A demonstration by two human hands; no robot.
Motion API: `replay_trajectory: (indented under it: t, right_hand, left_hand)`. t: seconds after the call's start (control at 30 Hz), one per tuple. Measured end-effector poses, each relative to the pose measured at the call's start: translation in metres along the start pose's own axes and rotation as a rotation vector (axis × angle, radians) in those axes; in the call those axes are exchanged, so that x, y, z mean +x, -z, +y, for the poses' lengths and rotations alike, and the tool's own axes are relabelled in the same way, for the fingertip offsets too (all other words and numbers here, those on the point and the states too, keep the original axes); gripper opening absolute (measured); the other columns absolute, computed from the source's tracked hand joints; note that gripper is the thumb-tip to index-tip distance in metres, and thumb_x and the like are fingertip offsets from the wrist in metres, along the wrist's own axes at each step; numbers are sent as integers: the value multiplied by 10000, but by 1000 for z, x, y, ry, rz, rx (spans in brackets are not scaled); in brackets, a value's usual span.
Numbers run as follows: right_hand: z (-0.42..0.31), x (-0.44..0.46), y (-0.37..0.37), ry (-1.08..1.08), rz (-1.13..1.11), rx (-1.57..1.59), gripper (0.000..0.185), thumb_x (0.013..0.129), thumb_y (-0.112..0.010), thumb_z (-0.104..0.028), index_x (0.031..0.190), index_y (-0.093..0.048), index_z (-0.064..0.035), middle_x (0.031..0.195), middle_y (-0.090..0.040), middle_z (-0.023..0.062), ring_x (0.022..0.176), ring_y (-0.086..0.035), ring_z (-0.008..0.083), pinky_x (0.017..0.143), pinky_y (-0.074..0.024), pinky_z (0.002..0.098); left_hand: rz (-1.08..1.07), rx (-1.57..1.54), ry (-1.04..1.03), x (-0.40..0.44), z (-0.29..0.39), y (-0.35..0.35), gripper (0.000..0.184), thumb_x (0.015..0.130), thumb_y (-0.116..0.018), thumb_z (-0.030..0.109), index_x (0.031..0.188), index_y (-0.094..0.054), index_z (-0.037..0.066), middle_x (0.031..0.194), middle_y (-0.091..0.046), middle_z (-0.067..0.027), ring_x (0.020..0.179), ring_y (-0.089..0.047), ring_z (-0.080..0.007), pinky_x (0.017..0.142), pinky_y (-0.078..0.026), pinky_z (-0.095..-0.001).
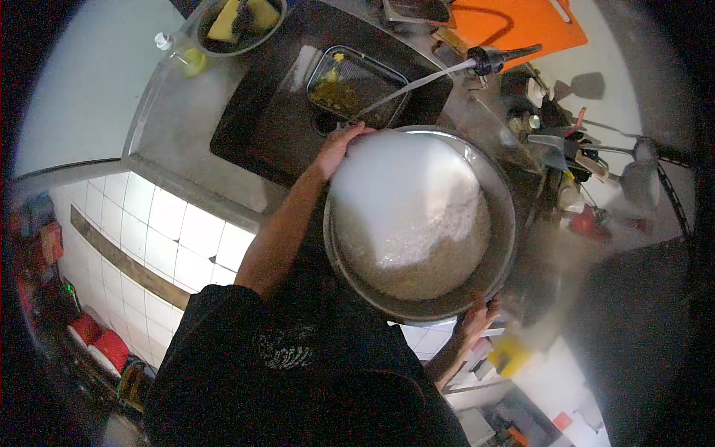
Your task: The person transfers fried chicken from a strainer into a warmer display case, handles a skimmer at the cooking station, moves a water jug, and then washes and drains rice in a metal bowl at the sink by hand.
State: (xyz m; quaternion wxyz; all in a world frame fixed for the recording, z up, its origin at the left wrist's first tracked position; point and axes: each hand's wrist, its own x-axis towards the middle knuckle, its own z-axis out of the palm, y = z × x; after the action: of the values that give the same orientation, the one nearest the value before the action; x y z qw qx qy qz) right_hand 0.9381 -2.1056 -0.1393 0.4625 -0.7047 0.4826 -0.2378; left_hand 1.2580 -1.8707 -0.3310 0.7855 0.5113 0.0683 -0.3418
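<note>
A big round metal basin is in front of my body, held on two sides. My left hand grips its rim at the upper left, near the sink. At the lower right, my right hand is wrapped around the basin's side, its fingers partly hidden. Inside lies a pale, grainy mass like rice; bright glare covers much of it, so I cannot tell whether water stands over it.
In the dark sink lies a black tray with yellow scraps. Water runs from the faucet toward it. A bowl with sponges, a bottle, an orange cutting board and several utensils stand around the sink.
</note>
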Motion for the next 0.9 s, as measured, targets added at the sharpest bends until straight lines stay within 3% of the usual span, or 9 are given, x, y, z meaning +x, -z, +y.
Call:
replay_trajectory:
  t: [0.07, 0.13, 0.3, 0.37, 0.5, 0.57, 0.7, 0.77, 0.9]
  right_hand:
    - [3, 4, 4, 126, -61, -124, 487, 735, -631, -86, 1210, -581, 7, 1128, -592, 111, 970, -521, 214, 834, -443, 341]
    - [-31, -4, -15, -100, 5, -1, 452, 762, -623, -76, 1206, -582, -2, 1135, -595, 109, 973, -533, 223, 845, -444, 350]
    - [-23, 9, -8, -66, -125, 82, 437, 787, -621, -103, 1213, -583, -14, 1124, -602, 97, 951, -549, 227, 838, -444, 348]
    - [-24, 10, -8, -93, -143, 111, 441, 789, -624, -114, 1218, -581, -18, 1118, -603, 92, 944, -553, 225, 832, -445, 346]
    - [-19, 10, -2, 14, -181, 67, 491, 772, -653, -119, 1248, -572, -29, 1113, -605, 85, 940, -551, 222, 816, -448, 341]
    - [-21, 11, -5, 101, -185, 33, 506, 766, -662, -116, 1256, -569, -29, 1115, -607, 83, 942, -552, 223, 816, -451, 343]
    - [-40, 10, -11, -78, -146, 79, 516, 770, -698, -95, 1263, -561, -21, 1077, -623, 67, 892, -573, 198, 778, -480, 338]
    - [-38, 12, -9, -61, -155, 24, 516, 768, -697, -100, 1261, -562, -21, 1081, -621, 70, 901, -572, 198, 787, -479, 340]
    - [-31, 13, -6, -66, -117, 42, 579, 745, -703, -94, 1293, -535, -8, 1139, -601, 104, 972, -559, 238, 841, -468, 362]
  left_hand:
    - [-50, -167, 40, -6, 4, -4, 488, 973, -525, 489, 1143, -690, 62, 1020, -700, -60, 869, -651, -146, 802, -525, -298]
    - [-26, -168, 51, -6, 1, -1, 485, 976, -519, 488, 1149, -689, 68, 1032, -699, -59, 881, -651, -149, 814, -524, -298]
    - [10, -150, 126, 5, -14, 14, 462, 981, -512, 469, 1177, -685, 88, 1201, -645, -65, 925, -640, -147, 832, -520, -308]
    - [22, -85, 26, 29, -45, 35, 454, 974, -522, 445, 1213, -676, 90, 1408, -512, -85, 1141, -576, -172, 948, -472, -323]
    - [-21, -202, 123, 25, -40, 37, 442, 977, -513, 414, 1243, -665, 95, 1531, -376, -81, 1345, -418, -187, 1059, -380, -329]
    - [-61, 15, -50, 43, -64, 53, 416, 987, -494, 383, 1250, -663, 110, 1548, -357, -92, 1441, -286, -202, 1123, -300, -333]
    - [-55, -164, 55, 24, -37, 35, 387, 991, -479, 342, 1259, -658, 126, 1546, -360, -96, 1458, -259, -204, 1135, -287, -339]
    - [-24, 200, -183, 4, -21, 27, 376, 994, -479, 341, 1247, -664, 134, 1542, -364, -101, 1395, -367, -191, 1099, -344, -331]
    - [-40, 130, -112, 21, -37, 35, 384, 1002, -473, 361, 1252, -658, 136, 1547, -355, -98, 1246, -507, -179, 1008, -426, -311]
